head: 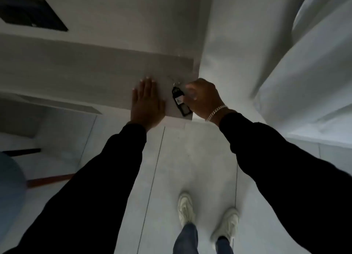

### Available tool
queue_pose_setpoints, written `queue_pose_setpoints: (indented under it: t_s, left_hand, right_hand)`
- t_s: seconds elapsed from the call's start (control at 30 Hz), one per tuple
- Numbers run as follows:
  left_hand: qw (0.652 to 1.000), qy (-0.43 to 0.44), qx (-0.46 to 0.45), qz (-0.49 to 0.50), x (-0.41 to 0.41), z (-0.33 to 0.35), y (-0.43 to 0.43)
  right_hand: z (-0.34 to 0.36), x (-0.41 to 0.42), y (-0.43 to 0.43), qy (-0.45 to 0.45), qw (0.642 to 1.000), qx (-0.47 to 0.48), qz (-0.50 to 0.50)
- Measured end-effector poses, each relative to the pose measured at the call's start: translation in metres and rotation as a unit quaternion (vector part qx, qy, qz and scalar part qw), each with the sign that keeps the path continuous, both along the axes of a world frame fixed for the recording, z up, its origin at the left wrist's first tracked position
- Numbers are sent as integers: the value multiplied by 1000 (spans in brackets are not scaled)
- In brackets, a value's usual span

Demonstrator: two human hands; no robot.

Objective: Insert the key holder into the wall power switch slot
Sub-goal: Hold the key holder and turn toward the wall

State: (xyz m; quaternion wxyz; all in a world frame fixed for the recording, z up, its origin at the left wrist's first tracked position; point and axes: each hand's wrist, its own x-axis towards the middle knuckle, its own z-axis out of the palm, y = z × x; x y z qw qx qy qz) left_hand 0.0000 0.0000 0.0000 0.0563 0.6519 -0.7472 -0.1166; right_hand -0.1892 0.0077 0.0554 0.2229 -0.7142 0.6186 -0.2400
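Observation:
A black key holder (180, 101) with a white label and a metal ring hangs from my right hand (204, 98), whose fingers are curled on its upper end. It sits close against a grey wall panel (95, 78). My left hand (146, 103) lies flat on that panel, fingers together, just left of the key holder. A silver chain bracelet (216, 113) circles my right wrist. The frame is dim and blurred, and I cannot make out the power switch slot.
A white door or frame (304, 82) rises at the right. A dark rectangular plate (32, 14) sits high on the wall at the upper left. Below are a pale tiled floor (171, 168) and my two light shoes (207, 217).

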Motion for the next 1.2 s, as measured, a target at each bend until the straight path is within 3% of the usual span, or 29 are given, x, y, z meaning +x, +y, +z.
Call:
queue_pose_setpoints:
  t_s: [0.17,0.47,0.53,0.67,0.77,0.97,1.2]
  left_hand:
    - [999,-30,-18,8,-5,2,-14]
    - [999,-46,4,-22,-3,5,-24]
    - [999,-40,-5,-36,-8,4,-14]
    - [998,-28,-3,-63,-23,6,8]
    - [994,-25,12,-103,-33,12,25]
    - [988,24,68,-133,-65,38,53]
    - [965,128,-119,-197,-140,117,87]
  right_hand:
    - [-7,11,-10,-3,999,44,-15]
    - [-8,3,-7,-47,981,122,-141]
    - [-5,-2,-2,-133,956,197,-174]
    - [6,-12,17,-342,866,284,-231]
    - [24,-25,36,-395,848,282,-211]
    - [65,-66,80,-413,848,256,-214]
    - [124,-136,153,-452,846,170,-226]
